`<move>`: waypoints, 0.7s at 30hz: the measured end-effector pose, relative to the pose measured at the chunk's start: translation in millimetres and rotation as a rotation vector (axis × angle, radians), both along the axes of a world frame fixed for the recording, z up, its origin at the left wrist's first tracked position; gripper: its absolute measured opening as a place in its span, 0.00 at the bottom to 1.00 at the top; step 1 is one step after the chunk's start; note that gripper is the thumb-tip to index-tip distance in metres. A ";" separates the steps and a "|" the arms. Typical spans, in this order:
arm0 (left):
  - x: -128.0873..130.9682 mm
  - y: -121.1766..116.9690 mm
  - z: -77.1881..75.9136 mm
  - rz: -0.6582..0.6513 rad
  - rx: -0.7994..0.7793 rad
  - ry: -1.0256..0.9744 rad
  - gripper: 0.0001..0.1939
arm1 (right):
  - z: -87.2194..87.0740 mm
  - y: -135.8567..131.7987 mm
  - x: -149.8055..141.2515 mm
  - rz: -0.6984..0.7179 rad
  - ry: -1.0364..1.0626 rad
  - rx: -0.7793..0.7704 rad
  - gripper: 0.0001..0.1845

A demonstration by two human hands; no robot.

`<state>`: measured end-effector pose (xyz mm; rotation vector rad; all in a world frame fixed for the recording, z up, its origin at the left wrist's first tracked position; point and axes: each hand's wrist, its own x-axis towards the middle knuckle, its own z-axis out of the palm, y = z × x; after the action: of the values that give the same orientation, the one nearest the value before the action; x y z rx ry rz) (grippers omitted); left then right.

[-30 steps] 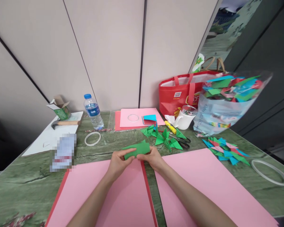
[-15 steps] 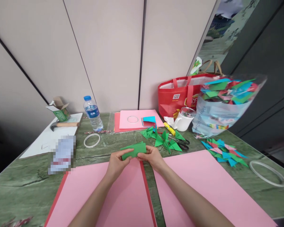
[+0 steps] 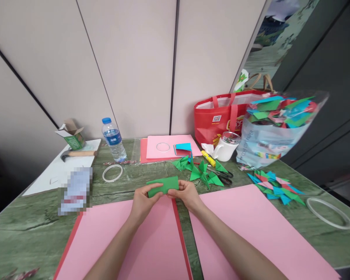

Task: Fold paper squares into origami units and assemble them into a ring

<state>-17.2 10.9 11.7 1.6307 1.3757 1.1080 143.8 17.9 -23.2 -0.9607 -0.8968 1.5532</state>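
Observation:
Both hands pinch a folded green paper (image 3: pixel 162 185) just above the far edge of a pink sheet (image 3: pixel 140 241). My left hand (image 3: pixel 142 202) grips its left end with thumb on top. My right hand (image 3: pixel 188 193) holds the right end, fingers curled round it. A second pink sheet (image 3: pixel 259 229) lies under my right forearm. Just beyond the hands sit several folded green paper shapes (image 3: pixel 201 171).
Scissors (image 3: pixel 226 177), a yellow glue stick (image 3: pixel 209 158), a white mug (image 3: pixel 226 147), a red bag (image 3: pixel 221 114) and a clear bag of folded pieces (image 3: pixel 274 132) stand at back right. A water bottle (image 3: pixel 112 140), tape rings (image 3: pixel 112 172), a hammer (image 3: pixel 77 154) are left.
The green paper has been pressed flatter and slightly lower between both hands; the hands stay in nearly the same place.

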 end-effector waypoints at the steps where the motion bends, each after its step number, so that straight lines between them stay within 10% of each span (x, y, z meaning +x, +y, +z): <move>1: -0.2 -0.1 0.5 0.001 0.001 0.000 0.11 | -0.2 0.2 0.0 0.006 -0.003 0.000 0.19; 21: -0.9 0.9 0.4 -0.097 0.006 0.031 0.10 | 6.3 -3.2 -0.8 0.040 -0.273 0.203 0.16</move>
<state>-18.1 11.8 12.1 1.7068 1.2996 1.0350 143.0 14.7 -16.9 -1.0265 -1.2470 1.3531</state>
